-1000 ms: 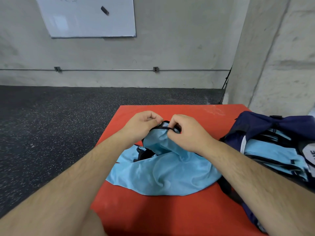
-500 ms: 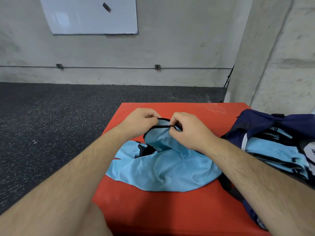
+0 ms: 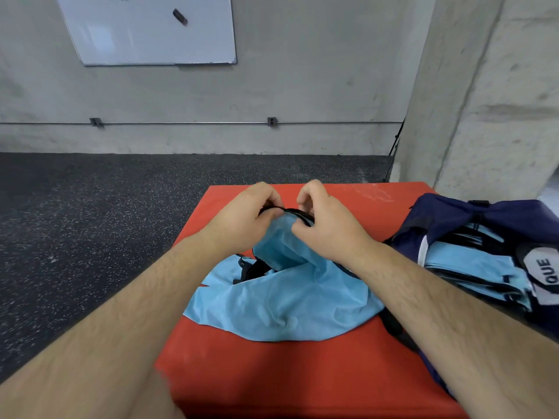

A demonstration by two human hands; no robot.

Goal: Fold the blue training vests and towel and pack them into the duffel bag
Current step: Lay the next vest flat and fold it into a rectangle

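Concrete wall, whiteboard (image 3: 145, 28) cut off at top. On red mat (image 3: 272, 373), left hand (image 3: 242, 220) and right hand (image 3: 328, 228) each pinch the black-trimmed edge of a crumpled blue vest (image 3: 281, 303), fingertips hidden. Duffel bag (image 3: 472, 225) at right, partly cropped, holds folded blue vests (image 3: 465, 264).

The duffel bag (image 3: 447, 219) is cut off by the right edge, so its white label (image 3: 544, 276) lettering is incomplete. The whiteboard (image 3: 145, 34) is cropped at the top, and the dark item (image 3: 180, 17) on it is too small to identify. The left hand (image 3: 242, 222) and right hand (image 3: 326, 228) hide their own fingertips and part of the blue vest (image 3: 287, 303) trim.
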